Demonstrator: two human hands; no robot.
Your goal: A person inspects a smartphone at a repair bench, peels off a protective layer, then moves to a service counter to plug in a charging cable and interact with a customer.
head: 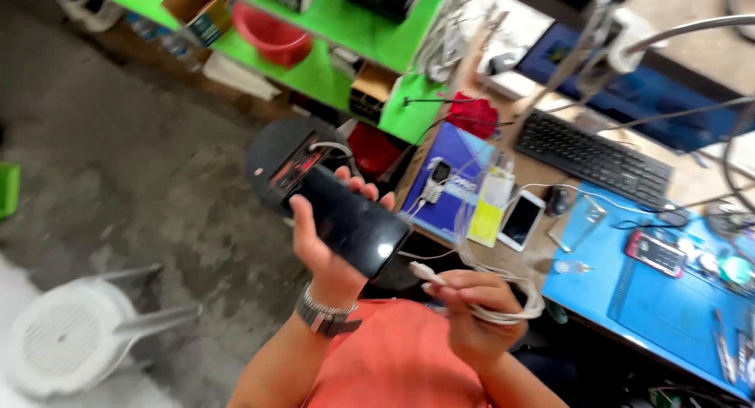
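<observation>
My left hand point(326, 247) holds a black smartphone point(350, 223) with its dark glossy screen facing up, above my lap. A metal wristwatch point(324, 312) sits on that wrist. My right hand point(476, 310) is closed around a bundled white cable point(503, 302), with the cable's white plug point(425, 273) sticking out toward the phone's lower end, a short gap away. The cable trails up to the desk.
A wooden desk with a blue work mat point(668, 302) lies to the right, carrying a white phone point(522, 219), a red-cased phone point(656, 252), a black keyboard point(594, 155) and tools. Green shelves point(346, 31) stand ahead. A white plastic stool point(75, 337) lies overturned on the concrete floor.
</observation>
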